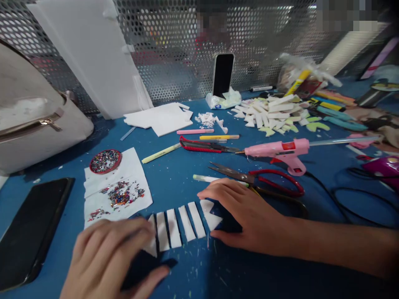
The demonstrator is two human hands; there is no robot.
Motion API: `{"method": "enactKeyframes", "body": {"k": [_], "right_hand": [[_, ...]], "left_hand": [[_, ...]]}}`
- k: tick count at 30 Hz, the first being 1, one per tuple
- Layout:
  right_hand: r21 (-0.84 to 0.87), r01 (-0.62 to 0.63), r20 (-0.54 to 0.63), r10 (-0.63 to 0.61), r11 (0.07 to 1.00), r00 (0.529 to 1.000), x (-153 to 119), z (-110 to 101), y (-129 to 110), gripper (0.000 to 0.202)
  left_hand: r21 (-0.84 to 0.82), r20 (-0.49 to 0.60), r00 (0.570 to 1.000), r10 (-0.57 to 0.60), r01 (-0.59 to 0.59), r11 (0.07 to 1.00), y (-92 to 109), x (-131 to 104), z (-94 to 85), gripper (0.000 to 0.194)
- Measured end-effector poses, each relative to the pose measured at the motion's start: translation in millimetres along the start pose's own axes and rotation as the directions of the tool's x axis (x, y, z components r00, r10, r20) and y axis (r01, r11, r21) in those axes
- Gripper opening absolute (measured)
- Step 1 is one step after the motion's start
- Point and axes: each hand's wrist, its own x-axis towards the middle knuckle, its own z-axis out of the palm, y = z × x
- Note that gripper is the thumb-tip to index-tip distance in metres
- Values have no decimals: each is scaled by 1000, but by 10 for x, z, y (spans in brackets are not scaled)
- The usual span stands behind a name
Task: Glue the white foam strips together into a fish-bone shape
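Note:
Several white foam strips [173,228] lie side by side in a row on the blue table. At the row's right end is a notched white piece [210,214], with my right hand [246,216] around it, thumb and fingers apart. A pointed white piece [151,241] at the left end is partly covered by my left hand [115,253]. The left hand is slightly blurred, its thumb spread from the fingers. White paper [137,166] with scattered beads [123,194] and a red-rimmed dish of beads [105,161] lies behind the left hand.
Red-handled scissors [277,182], a pink glue gun [280,151], a red cutter [202,145] and pens sit behind my right hand. Foam scraps [277,112] are piled farther back. A black phone [34,232] and a pale bag [40,112] are on the left.

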Motion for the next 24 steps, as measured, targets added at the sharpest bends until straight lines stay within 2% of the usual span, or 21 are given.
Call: {"method": "enactKeyframes", "body": {"k": [2,3,6,9,14,20,24], "right_hand": [[5,-10,6,10,1000,1000,15,-7,-4,56],[5,-13,6,13,1000,1000,20,-9,-4,57],[3,-17,0,17,1000,1000,28,-7,-1,58],[3,-17,-6,17,1000,1000,26,-2,6,58],[2,-23,-25,23,1000,999,23,-4,4,60],[-13,-22,-32,22,1000,999,37,-14,-8,59],[-14,-30,-25,30,999,999,35,-11,-7,59]], "left_hand": [[26,105,990,-94,92,995,-175,33,39,64],[20,143,985,-100,98,995,-239,33,61,74],[11,201,976,-89,89,996,-331,7,110,87],[2,214,973,-85,87,996,-339,-4,118,87],[-32,196,980,-44,52,998,-367,-11,117,77],[-44,185,983,-20,28,999,-367,-42,121,79],[-80,214,974,-77,96,992,-302,-37,113,70]]}}
